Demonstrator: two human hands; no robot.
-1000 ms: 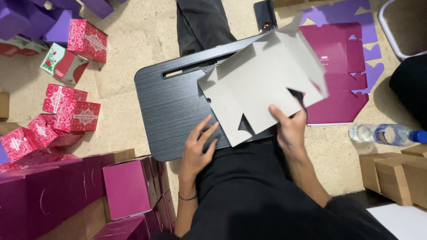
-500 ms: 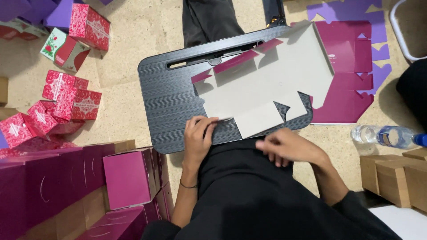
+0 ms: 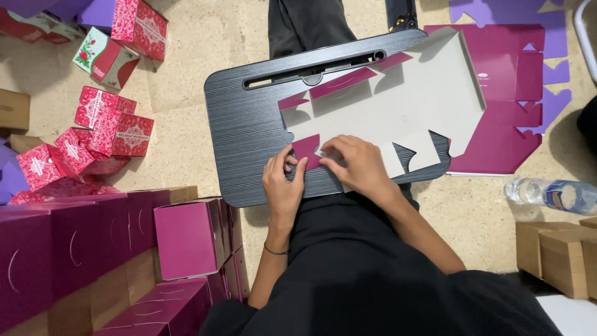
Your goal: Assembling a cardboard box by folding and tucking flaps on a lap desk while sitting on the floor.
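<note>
A flat die-cut cardboard box blank (image 3: 404, 99), grey inside and magenta outside, lies on a black lap tray (image 3: 249, 130). Its far-edge flaps are folded up, showing magenta. My left hand (image 3: 283, 183) and my right hand (image 3: 357, 163) meet at the blank's near-left corner. Both press on a small magenta flap (image 3: 306, 149) that is folded over there. Fingers of both hands are bent onto the card.
Finished magenta boxes (image 3: 186, 239) are stacked at lower left, patterned red boxes (image 3: 115, 130) lie at left. A pile of flat magenta blanks (image 3: 510, 87) sits right of the tray, over purple ones. A water bottle (image 3: 553, 194) and brown cartons (image 3: 556, 255) are at right.
The blank was lifted and tilted a second ago; it now lies flat on the tray. My right hand moved left to join the left hand, and a near flap is folded over.
</note>
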